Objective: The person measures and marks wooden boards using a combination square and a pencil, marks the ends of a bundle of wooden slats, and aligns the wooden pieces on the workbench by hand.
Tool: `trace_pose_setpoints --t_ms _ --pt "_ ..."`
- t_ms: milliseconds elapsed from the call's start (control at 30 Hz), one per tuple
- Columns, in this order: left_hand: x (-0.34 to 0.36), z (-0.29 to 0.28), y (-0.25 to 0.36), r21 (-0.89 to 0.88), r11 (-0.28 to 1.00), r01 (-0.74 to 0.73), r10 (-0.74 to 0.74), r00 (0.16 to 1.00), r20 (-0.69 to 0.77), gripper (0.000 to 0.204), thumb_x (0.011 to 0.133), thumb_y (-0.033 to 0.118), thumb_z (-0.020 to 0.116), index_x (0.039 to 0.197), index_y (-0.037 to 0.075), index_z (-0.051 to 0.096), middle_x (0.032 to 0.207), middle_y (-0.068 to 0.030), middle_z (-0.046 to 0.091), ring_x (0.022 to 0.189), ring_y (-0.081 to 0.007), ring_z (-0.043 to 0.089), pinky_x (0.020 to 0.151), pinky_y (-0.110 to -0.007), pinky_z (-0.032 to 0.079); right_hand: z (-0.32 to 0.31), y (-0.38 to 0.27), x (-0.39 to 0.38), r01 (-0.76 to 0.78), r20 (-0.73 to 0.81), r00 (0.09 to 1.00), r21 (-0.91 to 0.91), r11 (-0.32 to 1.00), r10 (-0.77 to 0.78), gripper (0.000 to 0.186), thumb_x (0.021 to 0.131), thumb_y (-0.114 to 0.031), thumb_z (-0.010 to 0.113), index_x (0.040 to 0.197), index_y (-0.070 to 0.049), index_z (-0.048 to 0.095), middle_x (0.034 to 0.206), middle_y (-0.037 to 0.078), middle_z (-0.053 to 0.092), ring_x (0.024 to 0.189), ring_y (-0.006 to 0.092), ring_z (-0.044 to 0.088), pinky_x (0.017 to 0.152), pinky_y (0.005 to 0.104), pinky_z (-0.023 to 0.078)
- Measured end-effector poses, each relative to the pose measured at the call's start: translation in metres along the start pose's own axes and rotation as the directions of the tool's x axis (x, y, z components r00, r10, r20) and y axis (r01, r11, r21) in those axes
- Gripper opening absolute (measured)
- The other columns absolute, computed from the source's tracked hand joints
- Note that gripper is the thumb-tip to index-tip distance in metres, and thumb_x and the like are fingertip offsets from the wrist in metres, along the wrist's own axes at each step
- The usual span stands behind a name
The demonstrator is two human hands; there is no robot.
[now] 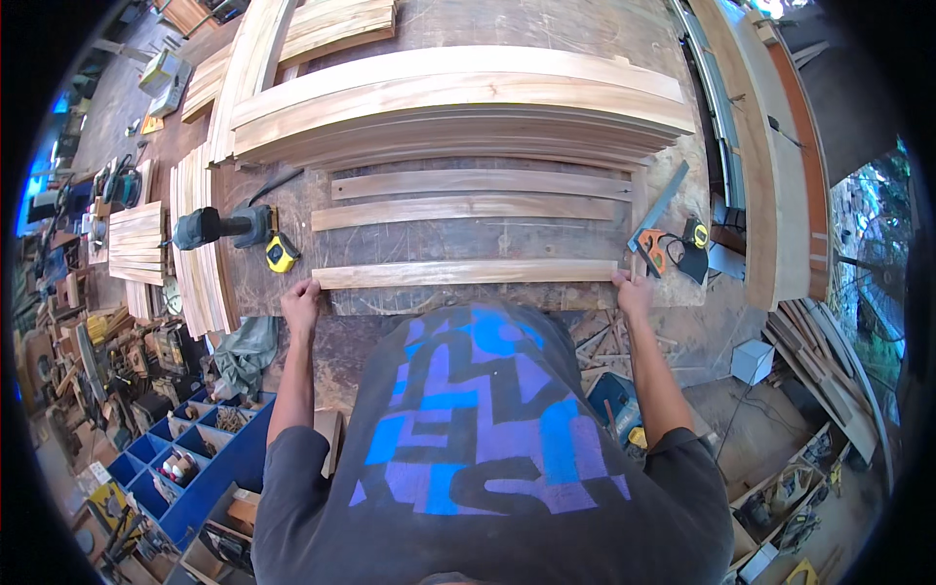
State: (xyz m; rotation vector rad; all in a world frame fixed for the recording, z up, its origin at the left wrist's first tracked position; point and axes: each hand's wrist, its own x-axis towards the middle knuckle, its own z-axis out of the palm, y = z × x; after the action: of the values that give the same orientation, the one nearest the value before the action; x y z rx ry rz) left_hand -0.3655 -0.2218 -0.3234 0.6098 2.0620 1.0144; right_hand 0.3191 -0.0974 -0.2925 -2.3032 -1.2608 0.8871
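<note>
A narrow, pale wooden slat [468, 273] lies crosswise along the near edge of the wooden workbench [390, 299]. My left hand [301, 295] pinches its left end, and my right hand [634, 291] is closed on the right end. Farther back, two similar pieces run roughly parallel to it: a light slat [463, 211] and a slightly longer slat [478, 184] with small dark spots near its ends. A yellow tape measure [282, 253] sits just beyond my left hand. Beyond my right hand rests a square [661, 210] with a long metal blade, beside an orange-and-black tool [651, 252].
Behind the slats stands a long stack of boards [458, 93]. A cordless drill [226, 228] lies at left, near bundled strips [200, 244]. A second tape measure [696, 232] is at right. On the floor are a blue compartment box [200, 497] and piled long boards [824, 370].
</note>
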Motion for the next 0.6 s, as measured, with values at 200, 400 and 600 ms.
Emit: trace_pose_setpoints --t_ms 200,400,600 --pt "-0.005 -0.003 0.015 0.096 0.995 -0.033 0.032 0.999 0.014 0.024 0.094 0.015 0.071 0.106 -0.005 0.076 0.08 0.0012 0.067 0.069 -0.0057 0.055 0.061 -0.023 0.043 -0.004 -0.005 0.003 -0.101 0.071 0.993 0.099 0.99 0.094 0.026 0.082 -0.024 0.079 0.098 -0.004 0.081 0.087 0.011 0.077 0.083 0.0222 0.072 0.08 0.0371 0.053" --pt "-0.006 -0.008 0.029 -0.021 0.993 0.113 -0.109 0.986 0.125 0.018 0.096 0.012 0.07 0.105 -0.003 0.072 0.086 0.0017 0.067 0.071 -0.0059 0.055 0.063 -0.022 0.043 -0.011 -0.013 0.007 -0.091 0.153 0.985 0.037 0.995 0.085 0.026 0.083 -0.021 0.079 0.099 -0.001 0.079 0.086 0.01 0.076 0.082 0.0204 0.07 0.08 0.0357 0.052" --pt "-0.003 -0.014 0.029 -0.02 0.992 0.121 -0.115 0.976 0.187 0.017 0.098 0.012 0.069 0.107 -0.002 0.071 0.092 0.0006 0.069 0.079 -0.0057 0.058 0.073 -0.023 0.047 -0.021 -0.032 0.012 -0.144 0.245 0.958 -0.053 0.988 0.152 0.019 0.086 -0.015 0.078 0.097 0.001 0.077 0.081 0.003 0.069 0.076 0.0144 0.063 0.073 0.0329 0.049"
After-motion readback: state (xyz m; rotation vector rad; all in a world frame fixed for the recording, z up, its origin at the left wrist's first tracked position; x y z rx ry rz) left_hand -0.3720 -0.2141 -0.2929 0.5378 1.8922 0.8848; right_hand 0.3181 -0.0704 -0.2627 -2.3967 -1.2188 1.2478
